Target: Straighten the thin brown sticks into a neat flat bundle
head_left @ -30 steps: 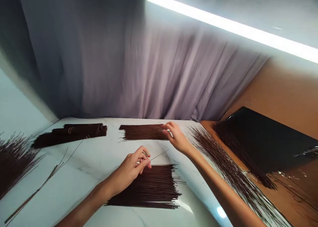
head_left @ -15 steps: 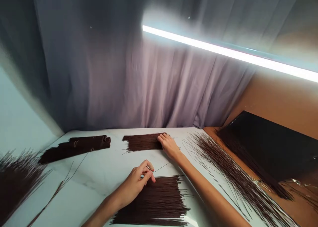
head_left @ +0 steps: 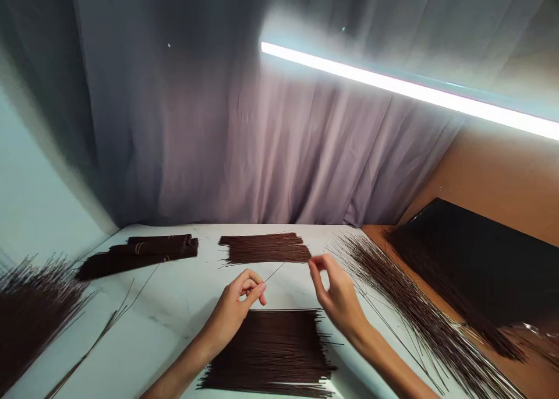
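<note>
My left hand (head_left: pixel 240 297), thumb and fingers pinched, holds a thin dark brown stick (head_left: pixel 274 272) that points up and to the right. Below it lies the near stack of thin brown sticks (head_left: pixel 275 352), spread side by side with uneven right ends. My right hand (head_left: pixel 334 288) is raised to the right of the near stack, thumb and forefinger tips together in a ring; whether anything fine is between them I cannot make out. Just beyond its fingertips lies the far stack of brown sticks (head_left: pixel 266 249), shorter and flat on the table.
Tied dark bundles (head_left: pixel 152 252) lie at the back left. Loose sticks (head_left: pixel 102 335) and a bushy pile (head_left: pixel 39 317) are on the left. A long bunch of sticks (head_left: pixel 410 300) runs down the right side beside a black panel (head_left: pixel 480 259). The white table (head_left: pixel 174 317) ends at a grey curtain (head_left: pixel 209 154).
My right hand has left the far stack and come back toward me and right. My left hand has risen slightly, still pinching the stick. The view has shifted slightly.
</note>
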Demonstrator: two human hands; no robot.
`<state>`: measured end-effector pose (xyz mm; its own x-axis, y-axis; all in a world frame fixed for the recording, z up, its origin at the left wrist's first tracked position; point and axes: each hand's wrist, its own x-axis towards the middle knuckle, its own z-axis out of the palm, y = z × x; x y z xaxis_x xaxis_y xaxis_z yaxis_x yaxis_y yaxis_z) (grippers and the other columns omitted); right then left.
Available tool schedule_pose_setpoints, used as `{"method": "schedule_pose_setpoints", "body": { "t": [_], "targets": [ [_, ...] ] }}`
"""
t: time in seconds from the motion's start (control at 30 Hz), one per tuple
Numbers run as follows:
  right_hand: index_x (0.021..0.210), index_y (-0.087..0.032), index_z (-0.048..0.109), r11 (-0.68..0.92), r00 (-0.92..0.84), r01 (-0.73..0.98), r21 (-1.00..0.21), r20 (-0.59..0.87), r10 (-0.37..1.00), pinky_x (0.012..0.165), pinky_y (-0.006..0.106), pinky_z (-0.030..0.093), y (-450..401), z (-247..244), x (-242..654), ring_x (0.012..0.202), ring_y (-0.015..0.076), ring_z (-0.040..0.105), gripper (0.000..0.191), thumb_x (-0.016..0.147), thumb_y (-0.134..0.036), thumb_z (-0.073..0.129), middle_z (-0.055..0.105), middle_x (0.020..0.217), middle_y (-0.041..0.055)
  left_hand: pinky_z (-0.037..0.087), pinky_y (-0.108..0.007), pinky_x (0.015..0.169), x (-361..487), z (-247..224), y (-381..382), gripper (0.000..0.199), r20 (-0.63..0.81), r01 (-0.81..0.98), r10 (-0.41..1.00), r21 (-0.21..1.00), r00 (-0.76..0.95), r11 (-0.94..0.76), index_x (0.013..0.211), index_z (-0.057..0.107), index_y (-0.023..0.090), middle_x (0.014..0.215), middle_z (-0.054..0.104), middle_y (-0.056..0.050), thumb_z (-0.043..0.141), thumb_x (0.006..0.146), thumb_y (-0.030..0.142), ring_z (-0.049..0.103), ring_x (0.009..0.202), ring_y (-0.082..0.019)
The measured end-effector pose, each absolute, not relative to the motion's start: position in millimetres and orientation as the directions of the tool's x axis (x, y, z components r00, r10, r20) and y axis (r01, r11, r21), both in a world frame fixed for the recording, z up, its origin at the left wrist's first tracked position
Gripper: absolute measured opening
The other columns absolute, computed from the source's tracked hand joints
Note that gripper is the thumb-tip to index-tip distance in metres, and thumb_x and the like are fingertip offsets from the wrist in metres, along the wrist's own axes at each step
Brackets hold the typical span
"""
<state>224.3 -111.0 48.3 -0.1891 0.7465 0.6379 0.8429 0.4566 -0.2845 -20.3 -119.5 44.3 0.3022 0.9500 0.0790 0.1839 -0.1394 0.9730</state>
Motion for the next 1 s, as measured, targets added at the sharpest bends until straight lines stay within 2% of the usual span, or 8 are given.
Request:
{"method": "schedule_pose_setpoints", "body": {
  "t": [0.13,0.3,0.43,0.7,0.83,1.0],
  "targets": [
    [0.096,-0.024,0.050,0.521,-0.176,0.723,-0.453,0.609,0.774,0.062,0.028,0.051,-174,38,210,0.066,0.0162,0.062,0.011,0.104,-0.022,0.043,0.059,0.082,0.0012,0.017,-0.021,0.043,-12,51,-127,0.033,0.023,0.056,0.937,0.997,0.350,-0.045,0.088,0.057,0.019,0.074,0.061,0.003,0.060,0.095,0.051,0.025,0.045,-0.005],
    [0.095,-0.025,0.050,0.482,-0.097,0.722,-0.497,0.617,0.781,0.060,0.029,0.050,-184,32,201,0.063,0.0167,0.061,0.011,0.103,-0.022,0.044,0.060,0.082,0.0014,0.012,-0.019,0.042,3,69,-146,0.035,-0.089,-0.026,0.924,0.994,0.371,0.106,0.090,0.059,0.019,0.063,0.049,0.007,0.064,0.091,0.054,0.022,0.047,-0.005],
    [0.095,-0.025,0.051,0.481,-0.092,0.723,-0.495,0.622,0.778,0.058,0.029,0.051,-185,36,201,0.063,0.0168,0.062,0.011,0.103,-0.022,0.044,0.061,0.082,0.0017,0.009,-0.019,0.040,12,69,-148,0.038,-0.094,-0.049,0.935,0.992,0.341,0.118,0.088,0.059,0.020,0.051,0.042,0.011,0.061,0.092,0.058,0.015,0.041,-0.005],
    [0.095,-0.024,0.053,0.504,-0.126,0.751,-0.425,0.658,0.743,0.059,0.027,0.052,-189,38,198,0.067,0.0166,0.063,0.014,0.103,-0.019,0.043,0.061,0.084,0.0032,0.010,-0.016,0.036,13,59,-142,0.038,-0.070,-0.010,0.958,0.997,0.280,0.076,0.088,0.060,0.021,0.044,0.038,0.012,0.061,0.092,0.059,0.017,0.038,-0.005],
    [0.096,-0.022,0.052,0.526,-0.144,0.766,-0.371,0.698,0.701,0.058,0.025,0.049,-189,37,197,0.065,0.0146,0.061,0.014,0.104,-0.017,0.042,0.059,0.083,0.0021,0.012,-0.015,0.036,13,59,-145,0.037,-0.053,-0.021,0.961,0.998,0.272,0.061,0.085,0.059,0.020,0.053,0.045,0.010,0.061,0.093,0.056,0.021,0.040,-0.004],
    [0.095,-0.022,0.051,0.533,-0.153,0.749,-0.393,0.680,0.717,0.059,0.024,0.048,-189,36,195,0.065,0.0139,0.059,0.015,0.104,-0.016,0.041,0.058,0.083,0.0018,0.017,-0.015,0.038,14,60,-148,0.037,0.033,-0.040,0.967,0.999,0.254,-0.023,0.080,0.057,0.018,0.062,0.050,0.007,0.060,0.096,0.051,0.027,0.043,-0.003]
  ]
}}
